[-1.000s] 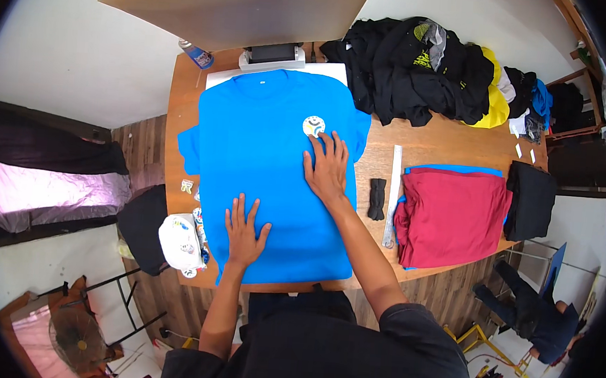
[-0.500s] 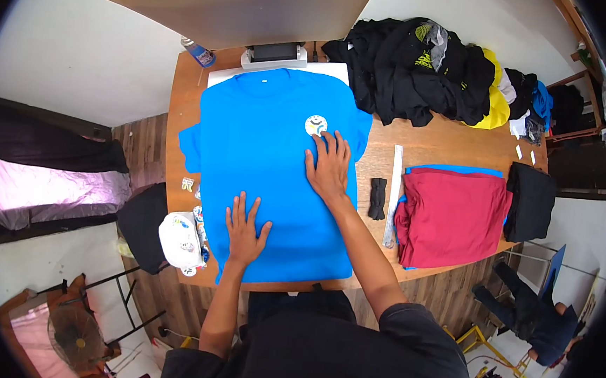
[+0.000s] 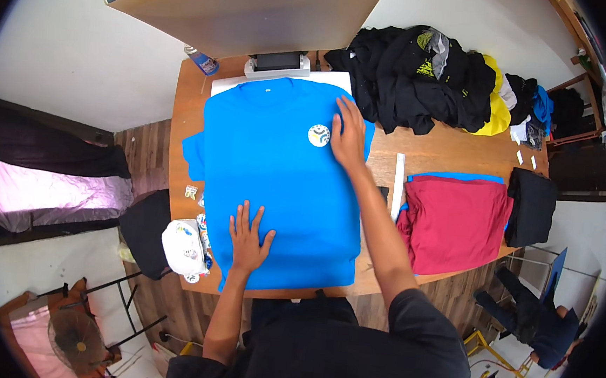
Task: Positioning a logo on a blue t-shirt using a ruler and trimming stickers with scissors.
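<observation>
A blue T-shirt (image 3: 282, 180) lies spread flat over a white board (image 3: 342, 83) on the wooden table, its collar at the far end. On its upper right part sits a round white emblem (image 3: 319, 135). Low on the left side of the shirt, my left hand (image 3: 248, 243) rests flat with its fingers stretched. My right hand (image 3: 349, 134) lies on the cloth just right of the emblem, fingers pointing to the shoulder and nothing held.
A large panel (image 3: 245, 16) overhangs the far edge. Heaped black clothes (image 3: 423, 85) lie at the far right. Folded maroon cloth (image 3: 455, 224) and a ruler (image 3: 398, 181) are to the right, round white patches (image 3: 185, 247) at the left edge. Another person (image 3: 540, 318) is at lower right.
My right hand has moved up and right, off the emblem toward the shoulder, leaving the emblem uncovered. My left hand stays in nearly the same place on the shirt.
</observation>
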The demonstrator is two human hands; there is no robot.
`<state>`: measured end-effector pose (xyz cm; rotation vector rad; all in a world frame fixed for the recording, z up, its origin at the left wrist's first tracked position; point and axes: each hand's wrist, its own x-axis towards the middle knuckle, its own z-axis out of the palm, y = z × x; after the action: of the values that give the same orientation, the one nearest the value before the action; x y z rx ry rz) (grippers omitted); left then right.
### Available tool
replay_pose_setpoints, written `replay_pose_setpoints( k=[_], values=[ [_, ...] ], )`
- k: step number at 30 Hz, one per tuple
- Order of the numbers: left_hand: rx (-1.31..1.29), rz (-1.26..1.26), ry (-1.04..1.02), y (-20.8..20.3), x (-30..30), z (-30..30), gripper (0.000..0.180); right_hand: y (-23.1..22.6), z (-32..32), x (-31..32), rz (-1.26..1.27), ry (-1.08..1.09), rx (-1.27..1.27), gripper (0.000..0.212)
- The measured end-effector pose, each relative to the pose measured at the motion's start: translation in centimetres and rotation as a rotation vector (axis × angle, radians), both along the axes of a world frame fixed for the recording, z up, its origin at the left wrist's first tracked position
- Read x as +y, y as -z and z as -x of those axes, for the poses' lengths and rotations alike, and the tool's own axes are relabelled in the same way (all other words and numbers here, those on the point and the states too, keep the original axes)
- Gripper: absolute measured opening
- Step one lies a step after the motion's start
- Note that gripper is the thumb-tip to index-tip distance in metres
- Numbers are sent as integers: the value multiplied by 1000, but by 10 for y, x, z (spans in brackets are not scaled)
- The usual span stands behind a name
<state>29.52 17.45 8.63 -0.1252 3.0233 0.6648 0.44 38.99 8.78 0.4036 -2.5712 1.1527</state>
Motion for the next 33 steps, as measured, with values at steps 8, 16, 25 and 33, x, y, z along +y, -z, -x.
replay_pose_setpoints(
  k=[8,16,25,33],
  values=[
    [-10,-6,-9,5,1,-4,65,19,61,20,-178,-129,-289,52],
    [-12,-13,-1,1,3,1,65,26,59,25,3,-54,-276,49],
    [10,10,-1,3,0,2,64,1,-69,10,-23,-3,-24,36],
    [43,27,7,9,-4,5,64,21,-135,29,-244,-131,-221,53]
  ],
)
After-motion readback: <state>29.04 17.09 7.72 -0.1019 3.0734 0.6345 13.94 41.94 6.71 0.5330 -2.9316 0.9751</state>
